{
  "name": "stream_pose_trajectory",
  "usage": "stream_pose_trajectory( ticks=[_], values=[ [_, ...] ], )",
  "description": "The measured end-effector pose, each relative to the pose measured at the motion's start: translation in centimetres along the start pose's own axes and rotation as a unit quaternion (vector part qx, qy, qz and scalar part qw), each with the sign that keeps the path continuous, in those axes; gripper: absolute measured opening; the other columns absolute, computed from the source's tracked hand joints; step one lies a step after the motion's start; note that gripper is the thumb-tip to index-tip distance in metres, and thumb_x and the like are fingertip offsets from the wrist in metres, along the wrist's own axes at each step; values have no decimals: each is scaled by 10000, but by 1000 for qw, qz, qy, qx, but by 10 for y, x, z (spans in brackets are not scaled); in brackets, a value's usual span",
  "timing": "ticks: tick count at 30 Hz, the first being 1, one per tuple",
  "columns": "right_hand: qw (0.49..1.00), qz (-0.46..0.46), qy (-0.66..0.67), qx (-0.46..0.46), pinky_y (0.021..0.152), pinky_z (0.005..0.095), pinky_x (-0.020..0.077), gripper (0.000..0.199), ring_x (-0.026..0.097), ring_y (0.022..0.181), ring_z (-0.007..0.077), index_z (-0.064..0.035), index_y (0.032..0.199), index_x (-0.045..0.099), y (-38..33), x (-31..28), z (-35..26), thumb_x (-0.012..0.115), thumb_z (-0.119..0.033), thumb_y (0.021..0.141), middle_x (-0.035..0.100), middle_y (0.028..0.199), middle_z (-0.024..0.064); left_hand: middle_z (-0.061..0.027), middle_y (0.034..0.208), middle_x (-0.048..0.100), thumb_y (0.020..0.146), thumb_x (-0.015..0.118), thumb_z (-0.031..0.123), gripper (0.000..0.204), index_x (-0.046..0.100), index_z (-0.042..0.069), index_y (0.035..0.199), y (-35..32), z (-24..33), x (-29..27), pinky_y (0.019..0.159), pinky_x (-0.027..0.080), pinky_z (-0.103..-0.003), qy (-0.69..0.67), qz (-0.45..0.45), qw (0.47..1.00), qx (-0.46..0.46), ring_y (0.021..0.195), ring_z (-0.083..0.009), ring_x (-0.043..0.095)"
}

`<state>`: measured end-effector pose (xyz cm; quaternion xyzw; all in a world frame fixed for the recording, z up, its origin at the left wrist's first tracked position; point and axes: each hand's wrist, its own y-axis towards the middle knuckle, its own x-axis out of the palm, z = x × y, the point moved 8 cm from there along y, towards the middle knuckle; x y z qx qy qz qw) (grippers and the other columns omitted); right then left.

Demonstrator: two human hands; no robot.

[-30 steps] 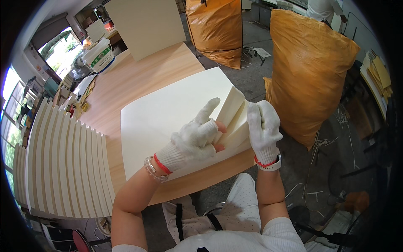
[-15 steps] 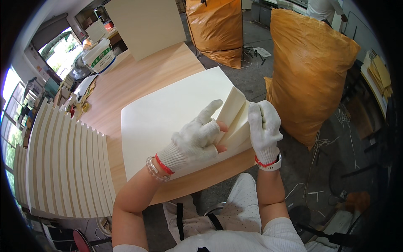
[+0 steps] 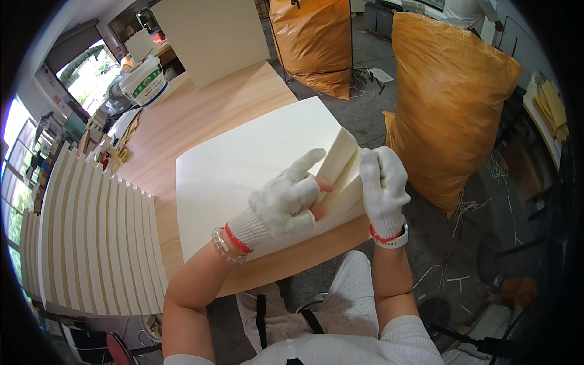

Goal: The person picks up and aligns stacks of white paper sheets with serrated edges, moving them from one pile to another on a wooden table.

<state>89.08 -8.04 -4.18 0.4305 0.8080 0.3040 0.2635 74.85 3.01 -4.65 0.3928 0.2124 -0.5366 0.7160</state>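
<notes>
A large off-white paper sheet point(image 3: 243, 158) lies on the wood-grain table, its right end bent up into a raised, creased flap point(image 3: 336, 159). My left hand point(image 3: 283, 199), in a white knit glove with two bare fingertips, rests palm down against this flap. Its fingers are spread, one stretched out along the flap's left side. My right hand point(image 3: 384, 182), gloved too, is closed at the flap's right edge, with the paper running into its fingers; the fingertips themselves are hidden. Whether the flap is one layer or more, I cannot tell.
Left of the sheet stand stacked cream boards point(image 3: 97, 237) with stepped edges. A white bucket point(image 3: 145, 82) and an upright cream panel point(image 3: 213, 36) are at the table's far side. Large orange sacks point(image 3: 453, 109) stand on the right, beyond the table point(image 3: 267, 267). Another person point(image 3: 468, 13) is at the far right.
My left fingers have shifted slightly downward along the flap, and the flap's upper edge has moved a little. My right hand stays in almost the same place, still closed.
</notes>
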Motion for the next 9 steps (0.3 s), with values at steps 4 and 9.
stream_pose_trajectory(
  ticks=[4,9],
  values=[
    [1000,-4,-18,9,584,420,379,211,492,627,281,14,805,538,-2,0,5,625,-67,980,490,717,119,-267,1578,358,741,835,-11,444,672,76,1145,0,7,-3,886,527,-351,18,27,999,-40,1117,-324,658],
    [998,47,18,-36,604,416,387,233,498,634,269,8,811,544,-4,-3,-5,619,-106,999,497,712,112,-246,1626,292,800,816,17,503,643,105,1264,-1,0,0,974,494,-374,-32,-3,998,-56,1263,-331,593]
  ],
)
